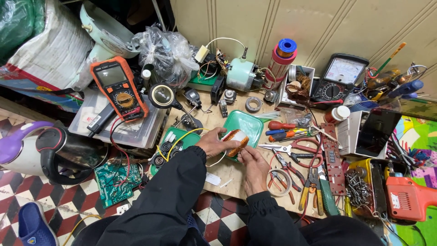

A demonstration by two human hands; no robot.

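I am holding a copper wire coil (235, 140) wrapped partly in white tape, just above the green tray (249, 124) at the middle of the surface (227, 175). My left hand (210, 143) is gripping the coil from its nine o'clock side, fingers curled around it, while my right hand (253, 165) is pinching at its five o'clock edge with the fingertips. Judging from the look of it, the winding is already made and partly taped, with bare copper turns showing on the lower half, so the wrapping is only part done. A yellow wire (182, 136) is looping away toward ten o'clock.

At three o'clock from the coil, red-handled scissors (291, 148), screwdrivers (284, 130) and pliers (291, 171) are lying side by side. An orange multimeter (118, 86) is standing at ten o'clock.

My fingers are covering the coil's far face and whatever my right fingertips are pinching, so I cannot tell whether it is a tape end or a wire lead. My sleeves are hiding the near edge of the surface.
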